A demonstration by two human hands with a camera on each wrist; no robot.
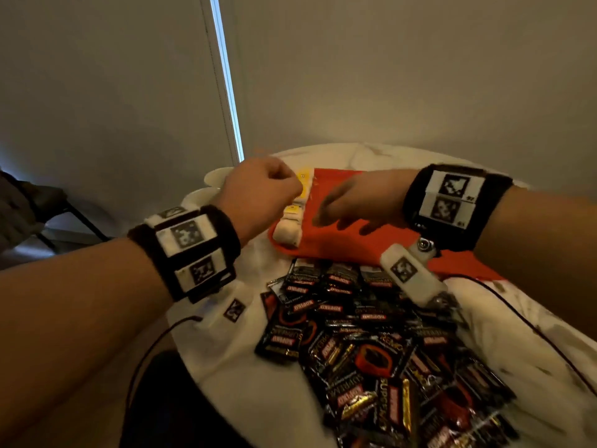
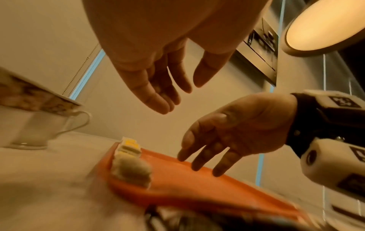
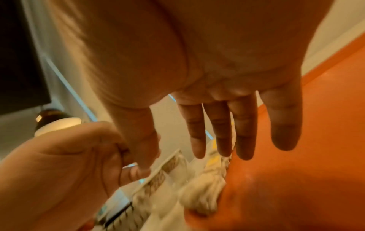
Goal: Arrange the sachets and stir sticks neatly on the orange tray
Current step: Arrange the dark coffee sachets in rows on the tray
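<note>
The orange tray [image 1: 355, 234] lies at the far side of the round white table. A row of white sachets with yellow tags [image 1: 292, 218] lines its left edge. A heap of black coffee sachets [image 1: 371, 350] lies on the table in front of the tray. My left hand [image 1: 265, 189] hovers above the white sachets [image 2: 130, 165]; its fingers [image 2: 158, 96] hang relaxed and hold nothing. My right hand [image 1: 342, 211] is spread over the bare tray floor [image 2: 197, 184], fingers [image 3: 221, 132] straight and empty, just above it. I see no stir sticks.
A white cup with a patterned rim [image 2: 39, 128] stands on the table left of the tray. Thin cables [image 1: 533, 321] run from both wrists across the table. A chair [image 1: 48, 221] stands at the far left. The wall is close behind the table.
</note>
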